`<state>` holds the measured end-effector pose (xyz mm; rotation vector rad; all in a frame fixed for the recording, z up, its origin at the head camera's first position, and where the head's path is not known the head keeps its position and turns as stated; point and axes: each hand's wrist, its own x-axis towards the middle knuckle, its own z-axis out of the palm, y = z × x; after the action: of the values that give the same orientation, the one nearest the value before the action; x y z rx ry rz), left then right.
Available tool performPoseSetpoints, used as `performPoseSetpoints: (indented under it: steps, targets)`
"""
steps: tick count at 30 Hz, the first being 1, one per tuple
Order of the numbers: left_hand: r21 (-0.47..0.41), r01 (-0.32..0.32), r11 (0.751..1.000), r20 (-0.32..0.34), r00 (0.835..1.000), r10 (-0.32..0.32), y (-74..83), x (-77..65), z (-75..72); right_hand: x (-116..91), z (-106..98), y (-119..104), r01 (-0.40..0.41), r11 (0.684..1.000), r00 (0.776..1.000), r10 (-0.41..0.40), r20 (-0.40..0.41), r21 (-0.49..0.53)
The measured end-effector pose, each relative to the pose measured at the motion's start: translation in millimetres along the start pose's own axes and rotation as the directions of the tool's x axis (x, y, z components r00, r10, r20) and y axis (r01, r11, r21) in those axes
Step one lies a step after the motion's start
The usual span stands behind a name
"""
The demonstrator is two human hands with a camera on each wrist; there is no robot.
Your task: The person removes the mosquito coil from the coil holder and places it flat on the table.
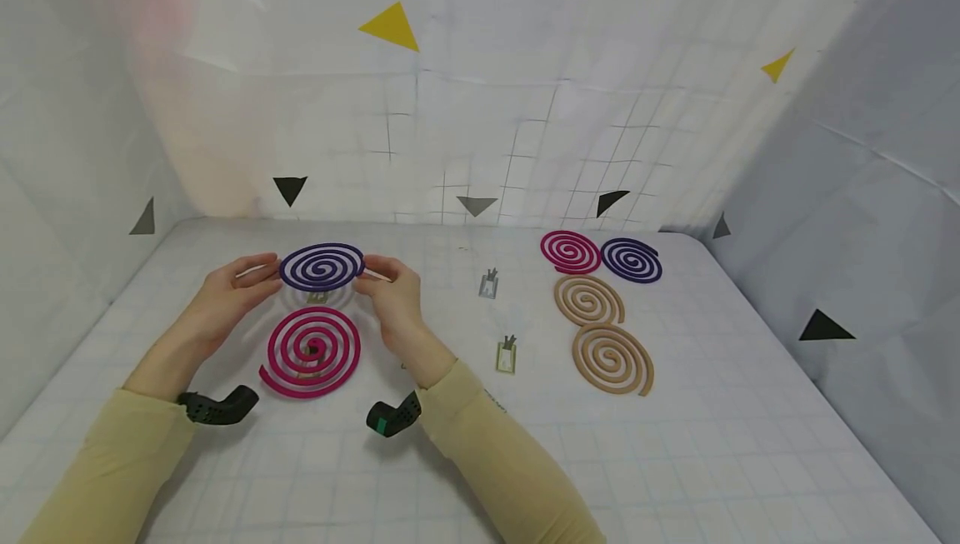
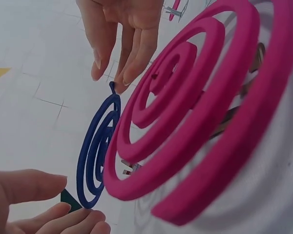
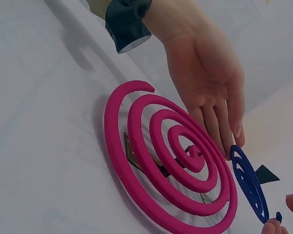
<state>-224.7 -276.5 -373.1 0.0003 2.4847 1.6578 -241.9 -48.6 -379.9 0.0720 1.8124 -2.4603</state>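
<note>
A dark blue spiral coil (image 1: 322, 267), like a mosquito coil, lies flat between my two hands, over a small metal stand (image 1: 318, 297). My left hand (image 1: 232, 294) touches its left edge with the fingertips; in the left wrist view the thumb stands apart from the coil. At the opposite edge, my right hand (image 1: 397, 302) touches the rim with nearly straight fingers. In front of it a pink spiral coil (image 1: 313, 352) sits raised above the table on another metal stand (image 3: 156, 163). Whether the blue coil bears on its stand, I cannot tell.
To the right lie another pink coil (image 1: 570, 252), another dark blue coil (image 1: 632, 260) and two tan coils (image 1: 588, 300). Two small metal stands (image 1: 506, 356) lie mid-table. White sheeting (image 1: 480, 111) with triangular markers walls the back and sides. Black wrist cameras (image 1: 219, 406) hang below the wrists.
</note>
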Motion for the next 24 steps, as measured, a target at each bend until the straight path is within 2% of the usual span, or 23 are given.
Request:
performPoseSetpoints:
  steps: [14,24]
  targets:
    - [-0.025,-0.023,0.999,-0.055,0.998,0.021,6.9,-3.1,5.8,0.3,-3.0,-1.4,0.041,0.999,0.999,-0.041,-0.018,-0.011]
    - [-0.036,-0.035,0.999,-0.054,0.998,0.033,8.7,-3.4,7.2,1.8,-6.5,-4.3,0.04,0.999,0.999,-0.04,-0.017,-0.012]
